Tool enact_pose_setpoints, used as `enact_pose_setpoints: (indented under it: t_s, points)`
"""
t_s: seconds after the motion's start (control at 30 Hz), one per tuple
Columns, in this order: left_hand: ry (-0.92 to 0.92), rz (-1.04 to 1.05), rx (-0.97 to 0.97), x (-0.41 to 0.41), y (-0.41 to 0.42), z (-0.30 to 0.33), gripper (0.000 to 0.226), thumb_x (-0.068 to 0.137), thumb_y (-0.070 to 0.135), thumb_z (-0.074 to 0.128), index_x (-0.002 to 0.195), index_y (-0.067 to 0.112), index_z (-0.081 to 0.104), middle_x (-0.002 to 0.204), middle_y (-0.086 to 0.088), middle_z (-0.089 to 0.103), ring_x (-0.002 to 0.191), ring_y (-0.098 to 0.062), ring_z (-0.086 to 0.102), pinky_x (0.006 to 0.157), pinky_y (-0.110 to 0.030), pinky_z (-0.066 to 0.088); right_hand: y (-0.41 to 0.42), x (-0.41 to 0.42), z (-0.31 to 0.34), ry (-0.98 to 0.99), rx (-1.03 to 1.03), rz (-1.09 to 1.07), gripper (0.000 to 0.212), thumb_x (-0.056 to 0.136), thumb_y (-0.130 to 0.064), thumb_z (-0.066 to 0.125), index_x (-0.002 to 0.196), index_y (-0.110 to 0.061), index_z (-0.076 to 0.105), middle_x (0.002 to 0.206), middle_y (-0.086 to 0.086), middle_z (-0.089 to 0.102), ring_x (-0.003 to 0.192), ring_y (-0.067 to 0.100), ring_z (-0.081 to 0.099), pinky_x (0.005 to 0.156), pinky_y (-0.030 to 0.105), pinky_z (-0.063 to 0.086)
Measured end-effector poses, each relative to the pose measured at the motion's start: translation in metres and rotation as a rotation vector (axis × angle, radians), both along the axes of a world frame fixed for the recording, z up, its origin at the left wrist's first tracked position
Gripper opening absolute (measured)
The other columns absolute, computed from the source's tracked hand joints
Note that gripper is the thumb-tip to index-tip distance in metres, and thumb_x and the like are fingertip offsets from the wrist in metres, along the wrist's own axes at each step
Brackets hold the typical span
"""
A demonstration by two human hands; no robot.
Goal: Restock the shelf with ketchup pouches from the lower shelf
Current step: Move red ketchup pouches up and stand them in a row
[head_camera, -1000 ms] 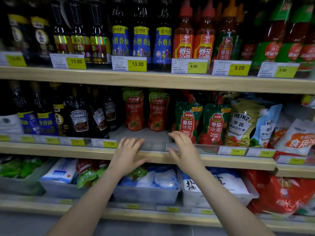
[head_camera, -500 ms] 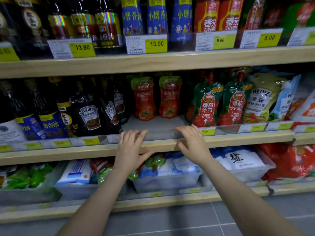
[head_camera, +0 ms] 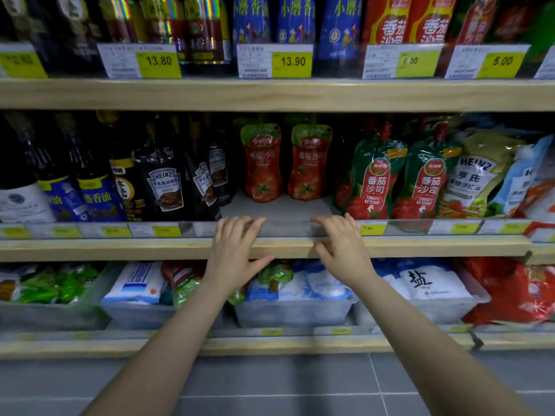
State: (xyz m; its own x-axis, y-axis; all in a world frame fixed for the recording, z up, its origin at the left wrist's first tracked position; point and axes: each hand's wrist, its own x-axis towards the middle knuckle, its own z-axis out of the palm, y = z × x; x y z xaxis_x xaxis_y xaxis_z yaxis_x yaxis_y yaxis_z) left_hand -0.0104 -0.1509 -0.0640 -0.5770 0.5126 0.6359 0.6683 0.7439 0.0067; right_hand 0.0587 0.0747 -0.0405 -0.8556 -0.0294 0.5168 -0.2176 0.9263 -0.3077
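Note:
Two red ketchup pouches with green tops (head_camera: 262,163) (head_camera: 309,163) stand upright at the back of the middle shelf (head_camera: 282,210), with bare shelf in front of them. My left hand (head_camera: 235,256) and my right hand (head_camera: 342,247) rest with straight fingers on the clear front rail of that shelf, a gap between them. Neither hand holds anything. On the lower shelf, red and green pouches (head_camera: 183,283) lie between clear bins, partly hidden by my left forearm, and another green-topped pouch (head_camera: 274,274) lies on the salt bags.
Green tomato ketchup pouches (head_camera: 378,175) and Heinz bags (head_camera: 477,175) stand right of the gap, dark Heinz sauce bottles (head_camera: 163,181) to its left. Clear bins (head_camera: 294,310) of white salt bags fill the lower shelf. Bottles line the top shelf. Grey floor tiles lie below.
The view has tilted down and drawn closer, showing more floor. Both hands stay on the shelf's front rail, shifted slightly with the camera; nothing was picked up.

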Motion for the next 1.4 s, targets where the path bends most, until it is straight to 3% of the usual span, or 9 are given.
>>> enact_pose_setpoints:
  t_s: [0.13, 0.2, 0.37, 0.5, 0.7, 0.83, 1.0, 1.23, 1.4]
  points:
    - [-0.055, -0.076, 0.101, 0.018, -0.01, -0.017, 0.068, 0.078, 0.048, 0.065, 0.133, 0.015, 0.044, 0.131, -0.009, 0.047, 0.125, -0.026, 0.04, 0.111, -0.043, 0.027, -0.003, 0.014, -0.005, -0.04, -0.081, 0.078, 0.052, 0.085, -0.009, 0.054, 0.136, -0.011, 0.042, 0.144, 0.006, 0.04, 0.139, 0.021, 0.027, 0.118, 0.034, 0.011]
    - [-0.066, -0.106, 0.075, 0.035, -0.023, -0.04, 0.06, 0.08, 0.048, 0.059, 0.129, 0.016, 0.046, 0.13, -0.007, 0.049, 0.122, -0.022, 0.041, 0.109, -0.036, 0.028, -0.01, 0.03, -0.018, -0.034, -0.114, 0.16, 0.051, 0.084, -0.006, 0.055, 0.134, -0.011, 0.044, 0.144, 0.005, 0.04, 0.137, 0.017, 0.03, 0.115, 0.025, 0.02]
    - [-0.262, 0.06, -0.204, 0.04, -0.046, -0.087, 0.063, 0.069, 0.037, 0.077, 0.125, 0.014, 0.057, 0.129, -0.015, 0.057, 0.122, -0.035, 0.051, 0.102, -0.054, 0.038, -0.03, 0.052, -0.076, -0.205, -0.085, 0.237, 0.042, 0.086, -0.011, 0.054, 0.128, -0.015, 0.051, 0.135, 0.001, 0.048, 0.127, 0.014, 0.041, 0.104, 0.003, 0.014]
    - [-0.263, 0.172, -0.355, 0.037, -0.05, -0.104, 0.067, 0.059, 0.039, 0.085, 0.118, 0.015, 0.065, 0.125, -0.019, 0.059, 0.116, -0.04, 0.055, 0.098, -0.056, 0.039, -0.035, 0.032, -0.115, -0.309, -0.056, 0.181, 0.046, 0.089, -0.019, 0.054, 0.134, -0.017, 0.045, 0.141, 0.001, 0.043, 0.131, 0.017, 0.037, 0.108, 0.015, 0.02]
    - [-0.239, 0.16, -0.276, 0.031, -0.049, -0.115, 0.063, 0.058, 0.029, 0.086, 0.116, 0.014, 0.066, 0.124, -0.02, 0.06, 0.114, -0.041, 0.056, 0.096, -0.058, 0.041, -0.057, -0.011, -0.138, -0.323, 0.033, 0.104, 0.049, 0.09, -0.034, 0.054, 0.136, -0.02, 0.043, 0.146, 0.004, 0.039, 0.134, 0.021, 0.034, 0.113, 0.031, 0.022]
    - [-0.213, 0.145, -0.259, 0.026, -0.047, -0.12, 0.062, 0.058, 0.026, 0.087, 0.115, 0.012, 0.066, 0.121, -0.021, 0.061, 0.112, -0.04, 0.058, 0.094, -0.057, 0.045, -0.069, -0.032, -0.143, -0.353, -0.03, 0.045, 0.039, 0.093, -0.03, 0.05, 0.13, -0.018, 0.051, 0.147, 0.007, 0.037, 0.138, 0.022, 0.029, 0.111, 0.032, 0.026]
    - [-0.232, 0.171, -0.281, 0.027, -0.045, -0.119, 0.066, 0.056, 0.03, 0.087, 0.116, 0.014, 0.066, 0.122, -0.019, 0.061, 0.113, -0.04, 0.057, 0.095, -0.056, 0.044, -0.076, -0.037, -0.137, -0.405, 0.064, -0.033, 0.024, 0.095, -0.025, 0.044, 0.109, -0.01, 0.057, 0.111, 0.013, 0.062, 0.102, 0.031, 0.057, 0.078, 0.038, 0.045]
    - [-0.287, 0.194, -0.326, 0.033, -0.041, -0.12, 0.076, 0.054, 0.041, 0.086, 0.123, 0.017, 0.061, 0.129, -0.019, 0.056, 0.12, -0.04, 0.051, 0.099, -0.055, 0.041, -0.079, -0.034, -0.133, -0.389, -0.027, -0.09, 0.02, 0.088, -0.027, 0.057, 0.099, -0.011, 0.058, 0.097, 0.011, 0.066, 0.092, 0.029, 0.06, 0.071, 0.034, 0.046]
    - [-0.28, 0.184, -0.294, 0.032, -0.041, -0.125, 0.077, 0.057, 0.038, 0.085, 0.126, 0.018, 0.058, 0.134, -0.018, 0.052, 0.125, -0.039, 0.047, 0.103, -0.055, 0.036, -0.089, -0.035, -0.134, -0.412, -0.105, -0.157, 0.014, 0.085, -0.013, 0.052, 0.09, -0.007, 0.064, 0.089, 0.016, 0.068, 0.086, 0.033, 0.062, 0.069, 0.034, 0.045]
